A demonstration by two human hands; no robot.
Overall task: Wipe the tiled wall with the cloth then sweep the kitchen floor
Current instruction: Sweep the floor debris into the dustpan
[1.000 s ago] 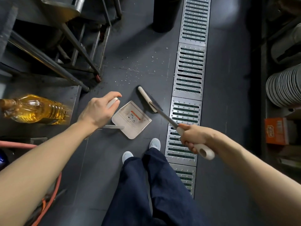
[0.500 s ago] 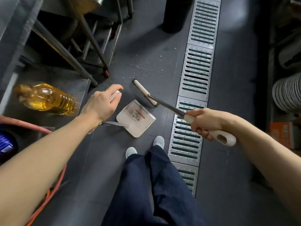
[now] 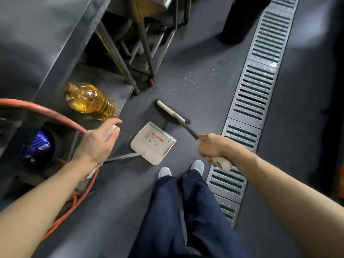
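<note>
My right hand (image 3: pixel 213 146) grips the pale handle end of a long broom; its head (image 3: pixel 172 112), white-backed with dark bristles, rests on the dark floor (image 3: pixel 204 101) just beyond the dustpan. A pale dustpan (image 3: pixel 153 143) with an orange-striped label lies on the floor in front of my shoes. My left hand (image 3: pixel 96 144) holds the white grip at the top of the dustpan's long metal handle (image 3: pixel 123 157). Small white crumbs (image 3: pixel 183 84) are scattered on the floor past the broom head. No cloth or tiled wall is in view.
A metal drain grate (image 3: pixel 253 101) runs along the floor on the right. A bottle of yellow oil (image 3: pixel 89 101) lies on a low steel shelf at left, beside metal stand legs (image 3: pixel 130 77). An orange hose (image 3: pixel 55 116) curves at left. A dark bin (image 3: pixel 240 21) stands far ahead.
The view has shifted right and tilted, so shelf and bottle sit more central. The broom head has slid farther from the dustpan toward the crumbs. Both hands keep their hold.
</note>
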